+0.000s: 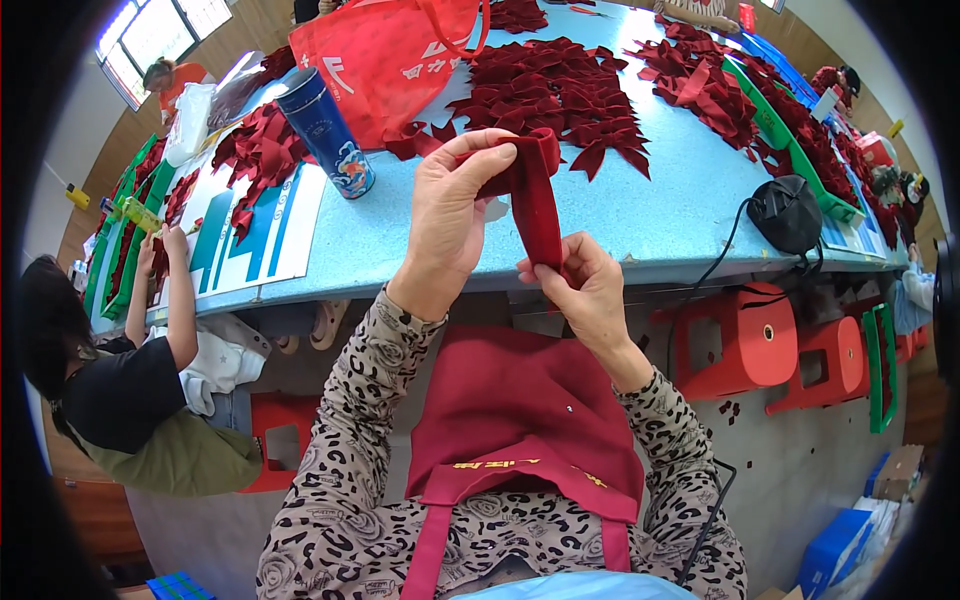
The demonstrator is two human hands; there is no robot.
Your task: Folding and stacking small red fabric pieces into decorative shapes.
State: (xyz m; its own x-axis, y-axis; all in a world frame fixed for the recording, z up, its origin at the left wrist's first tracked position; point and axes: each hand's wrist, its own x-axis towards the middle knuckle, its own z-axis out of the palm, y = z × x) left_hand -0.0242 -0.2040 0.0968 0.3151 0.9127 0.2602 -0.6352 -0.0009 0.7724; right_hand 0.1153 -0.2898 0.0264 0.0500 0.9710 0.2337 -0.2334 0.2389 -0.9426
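A dark red velvet ribbon (pixel 537 212) is stretched between my two hands above the near edge of the table. My left hand (pixel 452 195) pinches its upper part, where the ribbon loops over near the thumb and fingers. Lower down, my right hand (pixel 582 285) grips the hanging end between thumb and fingers. Just beyond my hands lies a broad pile of dark red velvet bows (pixel 560 95) on the light blue table (pixel 420 235).
A blue tumbler (pixel 325 135) and a red bag (pixel 375 70) stand left of the pile. A black drawstring pouch (pixel 787 215) lies at the right edge. Red stools (pixel 745 340) stand below it. At left sits a person (pixel 150 390); green trays (pixel 790 140) hold more bows.
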